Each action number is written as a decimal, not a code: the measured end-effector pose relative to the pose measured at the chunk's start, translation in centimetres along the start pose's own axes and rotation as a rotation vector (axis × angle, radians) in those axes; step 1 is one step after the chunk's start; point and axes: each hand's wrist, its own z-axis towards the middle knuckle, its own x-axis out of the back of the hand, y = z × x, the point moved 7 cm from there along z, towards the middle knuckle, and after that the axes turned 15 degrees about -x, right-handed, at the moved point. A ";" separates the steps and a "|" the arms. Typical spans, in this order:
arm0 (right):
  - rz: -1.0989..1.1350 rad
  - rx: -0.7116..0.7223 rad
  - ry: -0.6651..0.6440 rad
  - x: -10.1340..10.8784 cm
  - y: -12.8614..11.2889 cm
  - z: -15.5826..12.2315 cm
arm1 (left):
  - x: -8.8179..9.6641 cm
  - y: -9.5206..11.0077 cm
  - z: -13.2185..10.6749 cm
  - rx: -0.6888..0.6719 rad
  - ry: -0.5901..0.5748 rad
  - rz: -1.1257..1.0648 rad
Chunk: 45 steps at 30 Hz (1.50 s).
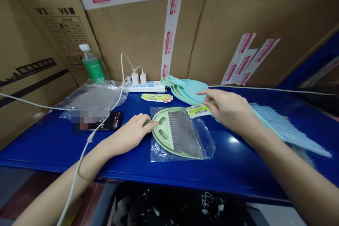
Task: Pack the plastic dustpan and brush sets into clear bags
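Observation:
A light green dustpan (169, 130) lies in a clear plastic bag (206, 141) on the blue table (233, 169). My left hand (132, 132) pinches the dustpan's handle end at its left side. My right hand (227, 109) is closed on a yellow-green paper label (197, 110) at the bag's upper right corner. A second label (156, 97) lies flat behind the bag.
Stacked teal dustpans (185, 90) sit behind the bag, and pale blue brush bristles (288, 127) lie right. A white power strip (144, 85), green bottle (91, 63), loose clear bags (92, 97) and black phone (108, 122) lie left. Cardboard boxes (238, 31) wall the back.

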 end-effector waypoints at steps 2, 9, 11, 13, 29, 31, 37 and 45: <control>-0.011 0.033 0.014 1.2 -1.4 0.9 | 0.0 0.0 0.0 -0.002 -0.002 0.003; 0.289 0.182 0.012 1.5 -7.2 5.1 | 0.0 0.0 0.1 0.025 -0.044 0.000; 0.351 0.194 -0.043 -0.8 -8.4 6.4 | -0.1 0.0 0.1 0.025 -0.051 0.005; 0.291 0.165 -0.112 -3.9 -9.0 7.5 | -0.1 0.0 0.1 0.020 -0.045 0.012; 0.130 0.323 -0.096 -6.5 -10.0 5.5 | 0.1 0.1 0.1 0.013 -0.036 0.050; 0.213 0.323 -0.148 -5.7 -8.7 4.1 | 0.1 0.2 0.2 0.008 -0.020 0.047; 0.375 0.040 -0.366 -5.5 -1.4 0.0 | 1.0 0.0 0.2 -0.003 0.077 0.063; 0.859 -0.256 -0.760 -7.1 0.0 -1.8 | 1.8 -0.4 0.3 0.040 0.180 0.034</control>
